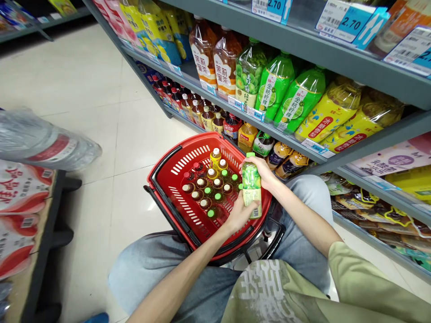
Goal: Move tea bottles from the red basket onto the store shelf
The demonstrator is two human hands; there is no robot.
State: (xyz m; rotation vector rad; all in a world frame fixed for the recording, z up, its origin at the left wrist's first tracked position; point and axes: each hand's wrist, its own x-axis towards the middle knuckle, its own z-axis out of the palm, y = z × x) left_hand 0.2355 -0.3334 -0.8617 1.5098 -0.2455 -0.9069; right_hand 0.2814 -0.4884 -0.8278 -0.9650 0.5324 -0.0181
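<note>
Both hands hold a green-capped drink bottle (252, 185) over the near right side of a red shopping basket (183, 157). My left hand (239, 211) grips it low, with the thumb across the label. Around its upper part, just under the cap, wrap the fingers of my right hand (262, 171). Inside the basket stand several small bottles with white, green and red caps, among them a green-capped bottle (211, 213) and a yellow bottle (214, 157). The basket sits between my knees, its black handle folded down along the rim.
A drinks shelf (292, 134) runs along the right, with large tea bottles (225, 63) above and small bottles (207, 117) on the lowest level. Shrink-wrapped water bottles (50, 143) and red-and-white packs (20, 188) are stacked at the left. Pale floor tiles (128, 148) lie between.
</note>
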